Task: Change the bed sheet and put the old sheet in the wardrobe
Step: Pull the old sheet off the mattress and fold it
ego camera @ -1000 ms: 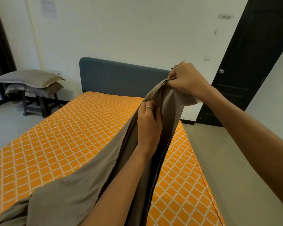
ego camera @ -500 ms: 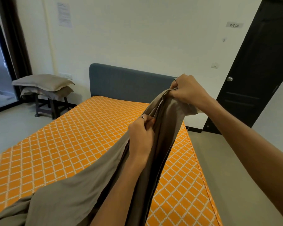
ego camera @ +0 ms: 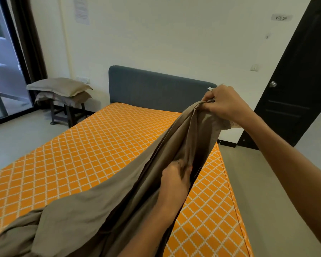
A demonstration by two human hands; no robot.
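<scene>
Taupe sheet [ego camera: 104,206] bunches off the orange mattress [ego camera: 72,160]; our right hand [ego camera: 224,104] clamps its corner, left hand [ego camera: 174,180] pinches the edge. Folding it seems next.

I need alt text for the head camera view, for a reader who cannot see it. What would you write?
Two bare hands hold up a grey-brown sheet over an orange checked mattress: the right hand grips its bunched edge high, the left hand pinches a fold lower down. Behind are a grey headboard, pillows on a stool, and a dark door.
</scene>
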